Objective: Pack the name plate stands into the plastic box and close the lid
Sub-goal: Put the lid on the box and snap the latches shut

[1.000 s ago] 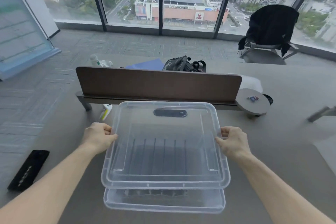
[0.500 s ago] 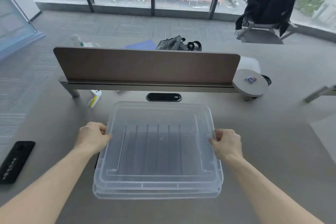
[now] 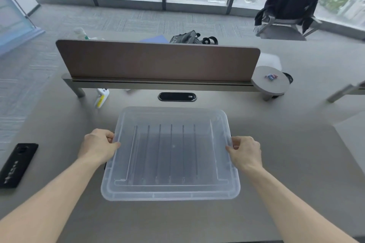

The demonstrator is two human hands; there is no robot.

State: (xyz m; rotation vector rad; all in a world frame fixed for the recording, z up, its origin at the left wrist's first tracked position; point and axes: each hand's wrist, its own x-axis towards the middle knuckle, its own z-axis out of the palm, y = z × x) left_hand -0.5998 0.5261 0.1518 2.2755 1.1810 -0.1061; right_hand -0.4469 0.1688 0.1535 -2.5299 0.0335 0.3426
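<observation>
A clear plastic box sits on the grey desk, and its clear lid (image 3: pixel 169 189) lies flat on top, covering it. Through the lid I see several dark name plate stands (image 3: pixel 166 154) standing side by side inside. My left hand (image 3: pixel 97 147) grips the lid's left edge, thumb on top. My right hand (image 3: pixel 245 153) grips the right edge the same way.
A brown divider panel (image 3: pixel 158 61) crosses the desk behind the box, with a black cable port (image 3: pixel 177 97) in front of it. A black phone-like object (image 3: pixel 16 164) lies at far left. A round side shelf (image 3: pixel 271 82) sits at right; a chair with a dark jacket (image 3: pixel 292 0) stands beyond.
The lid was held raised and offset above the box; it has come down and now sits squarely over the box. Both hands stayed on its side edges.
</observation>
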